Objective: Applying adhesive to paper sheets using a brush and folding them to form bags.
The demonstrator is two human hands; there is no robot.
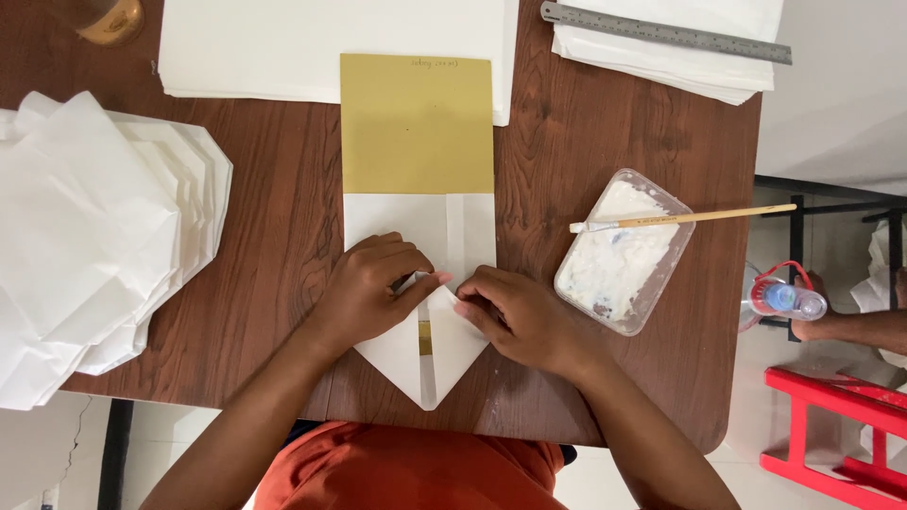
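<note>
Head view: both hands sit flat on a white folded paper sheet point(419, 283) at the near edge of the bench point(567, 142), over a mustard card template point(417, 123). Left hand point(364, 288) and right hand point(515, 316) press with fingers down, gripping nothing. Paper looks light, thin and easily creased, so I'd hold it by the folded flaps.

Bare desk point(283, 179) lies open left of the folded white paper point(416, 283), up to the stack of folded sheets point(104, 236). To the right, the paste tub point(624, 250) and the brush point(680, 219) laid across it crowd the way.
</note>
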